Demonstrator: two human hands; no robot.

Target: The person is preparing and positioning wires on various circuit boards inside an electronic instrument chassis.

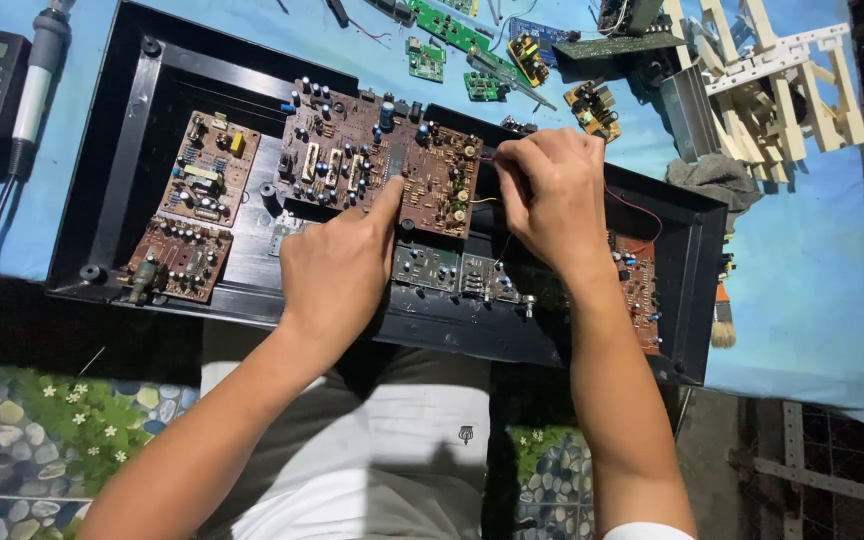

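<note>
Now, nearest the camera, both forearms reach up over the near rim of the black chassis, an open tray lying on the blue table cover. Left hand sits just inside that near rim, fingers curled under, index finger stretched out and pressing the near edge of the large brown circuit board at the chassis centre. Right hand hovers over the board's right end, fingers bunched downward as if pinching something small there; what it pinches I cannot tell. A thin red wire loops out beside it. Left of the big board, two smaller brown boards lie flat with bare black floor around them. Beyond the chassis's far rim, green boards crowd the cloth; a soldering iron lies past its left edge, a brush past its right.
</note>
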